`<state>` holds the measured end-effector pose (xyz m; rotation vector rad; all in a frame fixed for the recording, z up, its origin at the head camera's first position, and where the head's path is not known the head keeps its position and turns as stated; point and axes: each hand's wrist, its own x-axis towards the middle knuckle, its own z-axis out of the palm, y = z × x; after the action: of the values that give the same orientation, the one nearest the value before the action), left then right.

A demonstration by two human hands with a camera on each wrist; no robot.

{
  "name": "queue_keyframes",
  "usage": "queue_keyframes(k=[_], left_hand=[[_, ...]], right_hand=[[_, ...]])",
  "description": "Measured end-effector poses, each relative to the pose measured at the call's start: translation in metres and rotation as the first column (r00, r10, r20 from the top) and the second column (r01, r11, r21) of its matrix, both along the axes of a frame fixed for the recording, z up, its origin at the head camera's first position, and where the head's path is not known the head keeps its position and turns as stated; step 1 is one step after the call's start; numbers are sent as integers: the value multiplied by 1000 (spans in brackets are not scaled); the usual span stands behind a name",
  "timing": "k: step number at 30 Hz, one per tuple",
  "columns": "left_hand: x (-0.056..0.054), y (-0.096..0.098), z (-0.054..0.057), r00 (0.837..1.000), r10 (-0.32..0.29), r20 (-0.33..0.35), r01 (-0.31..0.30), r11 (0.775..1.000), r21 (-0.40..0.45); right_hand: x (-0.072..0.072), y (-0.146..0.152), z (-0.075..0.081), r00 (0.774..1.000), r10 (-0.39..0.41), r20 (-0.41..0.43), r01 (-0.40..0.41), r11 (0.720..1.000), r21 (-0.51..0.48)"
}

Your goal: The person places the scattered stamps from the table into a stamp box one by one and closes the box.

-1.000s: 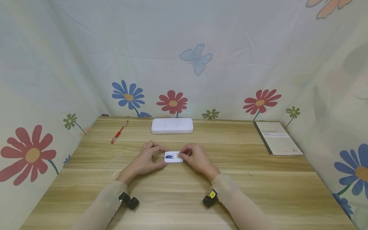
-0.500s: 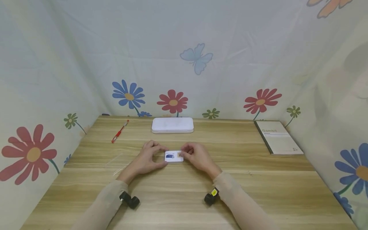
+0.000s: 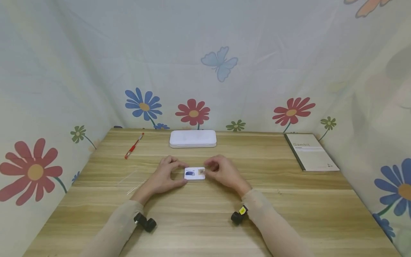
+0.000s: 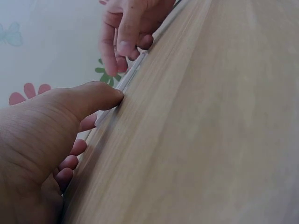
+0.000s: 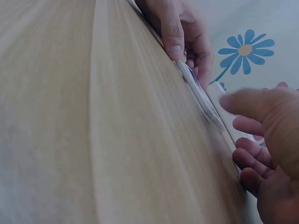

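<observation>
A small white card [image 3: 194,177] with a blue picture and a tan square patch lies flat on the wooden table. My left hand [image 3: 164,177] pinches its left end, thumb at the near corner and forefinger at the far one. In the right wrist view the card [image 5: 202,99] shows as a thin slab edge-on, held at its far end by the left hand [image 5: 180,32]. Beside the card's right end is my right hand [image 3: 224,174], its thumb and fingers off the card, loosely bent with nothing between them.
Behind the card sits a white flat case [image 3: 193,139]. A red pen [image 3: 132,149] lies at the back left, and a notebook [image 3: 312,153] at the right edge. Something clear and thin [image 3: 136,187] lies beside the left wrist. A flowered curtain [image 3: 179,53] hangs around the table.
My right hand has drawn back to the right off the card's end, and the tan patch that its fingers covered is now in full view. The left hand keeps its hold.
</observation>
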<state>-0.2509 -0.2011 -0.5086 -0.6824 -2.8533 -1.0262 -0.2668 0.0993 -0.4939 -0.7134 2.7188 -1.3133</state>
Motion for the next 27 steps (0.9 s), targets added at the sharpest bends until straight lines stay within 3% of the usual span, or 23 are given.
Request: queue_keyframes(k=[9,27], left_hand=[[1,1,2,1000,-5,-3,5,1000,5],[1,-3,7,999,-32,32,32,999,0]], right_hand=[[4,5,0,997,74,-13,-71,989,133],[3,10,-1,997,79,11,-80,991,112]])
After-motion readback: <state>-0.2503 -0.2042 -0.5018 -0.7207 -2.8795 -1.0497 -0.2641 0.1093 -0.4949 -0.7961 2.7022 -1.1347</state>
